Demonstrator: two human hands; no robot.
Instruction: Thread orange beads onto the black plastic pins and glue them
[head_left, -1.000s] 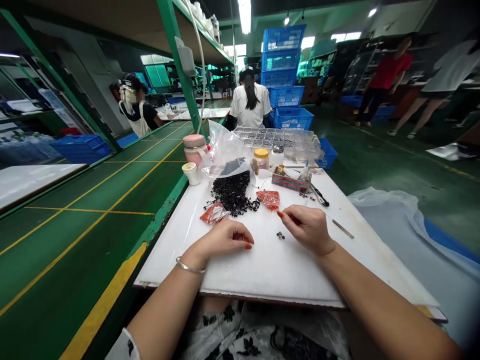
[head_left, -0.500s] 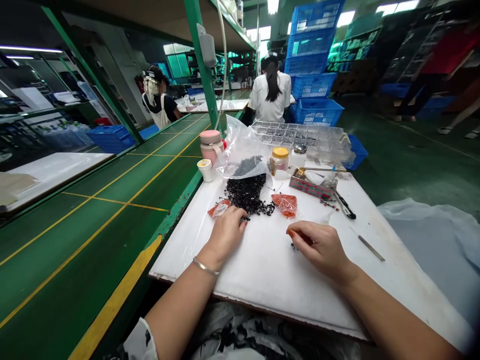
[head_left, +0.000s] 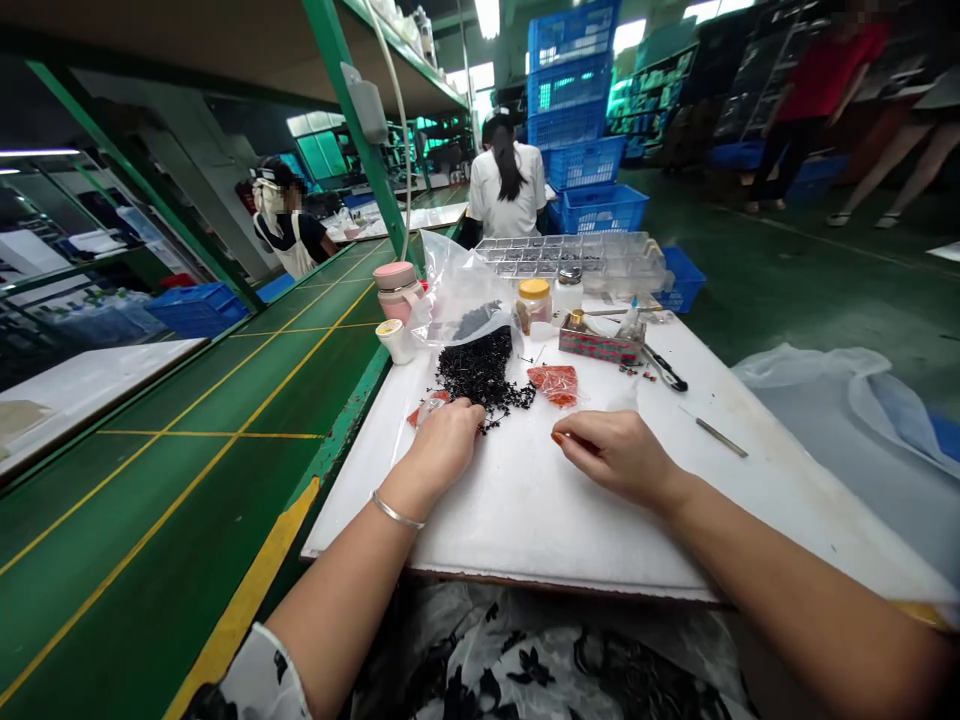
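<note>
My left hand [head_left: 447, 445], with a silver bangle on its wrist, rests at the near edge of a heap of small black branching parts [head_left: 480, 372]. Its fingers curl down and inward, and the fingertips are hidden. Over the white board, my right hand [head_left: 616, 452] has thumb and forefinger pinched together; whatever lies between them is too small or hidden to name. A clear bag of orange-red pieces [head_left: 555, 384] lies right of the heap. Another small orange bag [head_left: 430, 406] shows partly behind my left hand. The heap spills from a clear plastic bag [head_left: 454, 292].
At the back stand a pink flask [head_left: 397, 290], a white tub [head_left: 394, 343], a yellow-lidded jar [head_left: 534, 303] and a divided clear tray [head_left: 577, 258]. A patterned box [head_left: 598, 342], a black-handled cutter [head_left: 667, 370] and a thin metal tool [head_left: 721, 438] lie right. A green conveyor [head_left: 225, 450] runs left.
The view has turned slightly right, so the table things appear further left. Dark bits seen under my right hand are now out of sight. Both hands keep nearly the same places and curled poses.
</note>
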